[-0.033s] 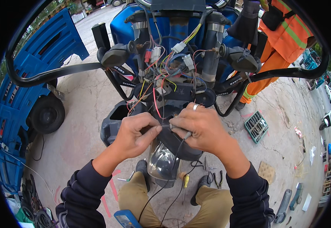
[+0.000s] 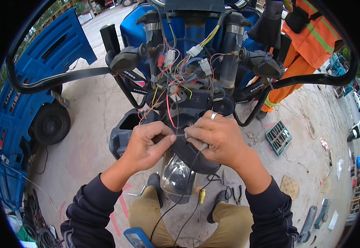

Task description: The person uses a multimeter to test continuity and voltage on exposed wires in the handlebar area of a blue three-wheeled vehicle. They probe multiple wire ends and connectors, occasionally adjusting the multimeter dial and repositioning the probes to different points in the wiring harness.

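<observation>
My left hand [image 2: 149, 144] is closed, thumb and forefinger pinched together over the dark headlight housing [image 2: 196, 159]; what lies between the fingertips is too small to make out. Close beside it, my right hand [image 2: 219, 138] grips a grey test probe [image 2: 203, 147] trailing a black lead. Two black leads run down toward a blue handheld meter [image 2: 138, 237] by my legs. A pink wire [image 2: 169, 113] hangs just above my left fingertips, from a tangle of coloured wires and white connectors [image 2: 195, 51] at the vehicle's front. Below my hands shows the clear lens [image 2: 178, 177].
Black bars [image 2: 64, 81] curve out on both sides. A yellow-handled screwdriver [image 2: 202, 196] and pliers [image 2: 238, 195] lie on the ground near my feet. To the right sits a green crate [image 2: 278, 138]. A person in orange workwear [image 2: 312, 41] stands behind; a blue truck bed [image 2: 47, 49] is at left.
</observation>
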The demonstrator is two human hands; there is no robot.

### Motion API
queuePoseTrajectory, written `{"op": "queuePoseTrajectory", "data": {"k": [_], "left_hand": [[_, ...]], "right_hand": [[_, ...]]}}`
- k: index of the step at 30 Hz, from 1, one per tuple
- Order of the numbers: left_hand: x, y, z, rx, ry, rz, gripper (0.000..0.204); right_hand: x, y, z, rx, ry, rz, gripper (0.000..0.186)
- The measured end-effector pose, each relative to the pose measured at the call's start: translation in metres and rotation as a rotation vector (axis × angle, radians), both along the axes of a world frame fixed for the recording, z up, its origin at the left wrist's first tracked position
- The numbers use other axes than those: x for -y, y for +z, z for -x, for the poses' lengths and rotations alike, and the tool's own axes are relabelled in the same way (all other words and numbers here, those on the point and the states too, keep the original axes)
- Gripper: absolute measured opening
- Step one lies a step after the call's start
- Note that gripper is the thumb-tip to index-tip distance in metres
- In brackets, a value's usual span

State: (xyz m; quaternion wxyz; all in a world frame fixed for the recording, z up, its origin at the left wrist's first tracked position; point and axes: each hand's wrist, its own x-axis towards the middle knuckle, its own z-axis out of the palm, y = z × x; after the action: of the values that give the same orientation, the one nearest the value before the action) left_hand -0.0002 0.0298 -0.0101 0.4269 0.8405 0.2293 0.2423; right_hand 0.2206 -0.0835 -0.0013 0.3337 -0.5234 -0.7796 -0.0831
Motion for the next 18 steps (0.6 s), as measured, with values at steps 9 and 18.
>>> {"op": "queuePoseTrajectory", "data": {"k": [9, 18], "left_hand": [[0.0, -0.001, -0.007, 0.113, 0.083, 1.045, 0.016], [0.002, -0.004, 0.001, 0.119, -0.032, -0.505, 0.027]], "right_hand": [[0.008, -0.015, 0.008, 0.179, -0.081, -0.196, 0.028], [0.01, -0.016, 0.0, 0.089, -0.085, -0.119, 0.035]]}}
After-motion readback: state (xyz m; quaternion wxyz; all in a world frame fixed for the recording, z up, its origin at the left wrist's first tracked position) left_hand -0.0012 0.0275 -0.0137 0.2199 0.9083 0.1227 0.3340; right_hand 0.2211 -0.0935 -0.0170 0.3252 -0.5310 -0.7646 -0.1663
